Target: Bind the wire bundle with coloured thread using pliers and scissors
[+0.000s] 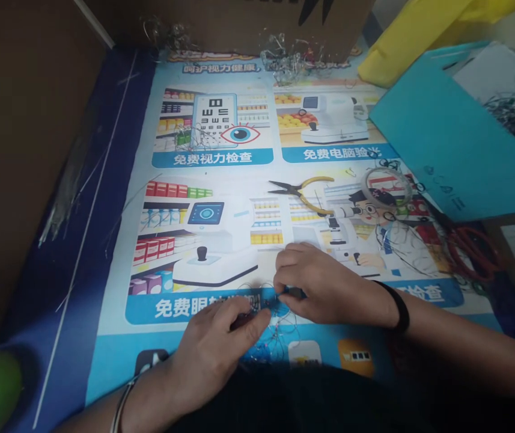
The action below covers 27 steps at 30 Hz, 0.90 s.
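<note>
My left hand [221,337] is low in the middle, thumb and fingers closed together on a tangled piece of thin wire [279,329]. The wire forms fine loops with small coloured specks, and part of it is hidden by my fingers. Just to the right, my right hand [313,282] pinches at the upper part of the same wire, its fingertips curled. Beyond the hands lies a pair of pliers [300,189] with yellow handles, its dark jaws pointing left.
A printed poster [239,171] covers the table. Right of the pliers are a clear tape roll [365,186], loose wire [408,246] and red-handled scissors [473,252]. A teal board [455,138] lies farther right. Wire tangles [284,60] sit before a cardboard box [239,24].
</note>
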Available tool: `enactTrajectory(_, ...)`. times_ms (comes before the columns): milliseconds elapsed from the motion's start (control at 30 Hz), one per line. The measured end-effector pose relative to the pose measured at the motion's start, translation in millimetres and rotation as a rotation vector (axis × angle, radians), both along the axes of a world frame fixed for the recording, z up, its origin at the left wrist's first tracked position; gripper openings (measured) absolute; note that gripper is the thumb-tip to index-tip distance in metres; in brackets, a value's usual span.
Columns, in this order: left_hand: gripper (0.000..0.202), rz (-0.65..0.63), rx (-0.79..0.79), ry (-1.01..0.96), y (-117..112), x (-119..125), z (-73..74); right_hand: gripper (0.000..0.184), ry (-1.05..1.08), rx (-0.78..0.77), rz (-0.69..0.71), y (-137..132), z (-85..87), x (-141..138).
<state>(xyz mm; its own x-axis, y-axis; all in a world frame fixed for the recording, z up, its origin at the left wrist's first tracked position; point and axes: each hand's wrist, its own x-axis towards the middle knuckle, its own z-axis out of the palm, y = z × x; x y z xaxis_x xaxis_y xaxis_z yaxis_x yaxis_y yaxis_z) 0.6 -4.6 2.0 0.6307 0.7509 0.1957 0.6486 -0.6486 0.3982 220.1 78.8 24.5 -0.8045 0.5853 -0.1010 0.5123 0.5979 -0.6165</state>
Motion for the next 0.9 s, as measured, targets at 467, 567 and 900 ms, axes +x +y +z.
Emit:
enactTrajectory(467,0.032,0.033,0.032,-0.017,-2,0,0.7,0.013,-0.165,0.082,0.087,-8,8.8,1)
enactTrajectory(567,0.033,0.028,0.028,-0.013,-3,0,-0.3,0.012,-0.168,0.116,0.089,-11,5.7,-1)
enactTrajectory(900,0.038,0.005,-0.024,0.038,-3,-4,-3.0,0.011,-0.071,0.046,-0.048,-8,-3.6,-2)
